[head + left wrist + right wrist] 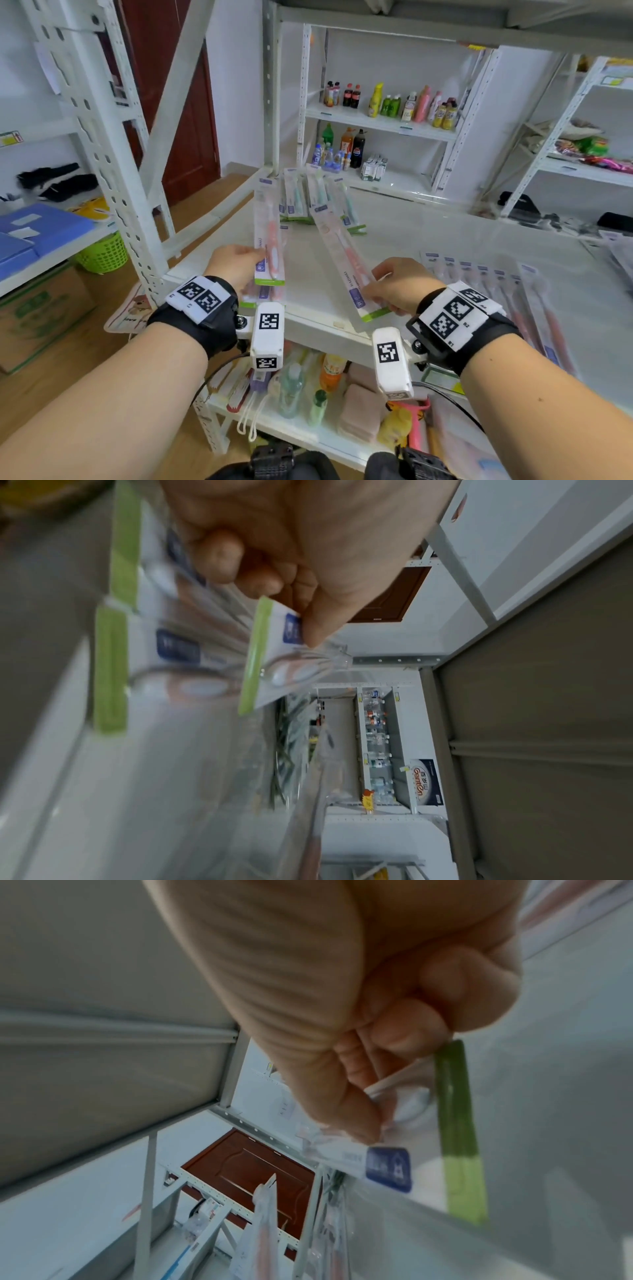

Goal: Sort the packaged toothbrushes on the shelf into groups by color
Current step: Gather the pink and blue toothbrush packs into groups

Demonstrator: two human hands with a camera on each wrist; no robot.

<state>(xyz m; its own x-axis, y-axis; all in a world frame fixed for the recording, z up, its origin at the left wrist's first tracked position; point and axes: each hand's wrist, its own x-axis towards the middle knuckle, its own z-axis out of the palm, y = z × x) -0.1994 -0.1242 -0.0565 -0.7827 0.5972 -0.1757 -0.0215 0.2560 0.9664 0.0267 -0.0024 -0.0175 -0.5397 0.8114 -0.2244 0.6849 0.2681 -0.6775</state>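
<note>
Across the white shelf (428,240) in front of me the toothbrush packs lie in groups. At twelve o'clock, toward the back, sits a pile of green-brush packs (310,202), fanned and overlapping. At three o'clock a row of pink-brush packs (507,294) lies side by side, running off toward the near right edge. Two more packs (137,631) rest flat near the front edge at about eight o'clock, under my left wrist, their lime strips toward me.

My left hand (236,265) has its grip pinching a pink toothbrush pack (269,240) at its lower end, thumb on the face and fingers curled behind; the pack stands nearly upright above the shelf, pointing to twelve o'clock. My right hand (400,286) has its grip pinching a second pink pack (344,260) by the corner near its lime strip, thumb pressed against curled fingers (404,1031). That pack slants up toward eleven o'clock, its top near the green pile.
</note>
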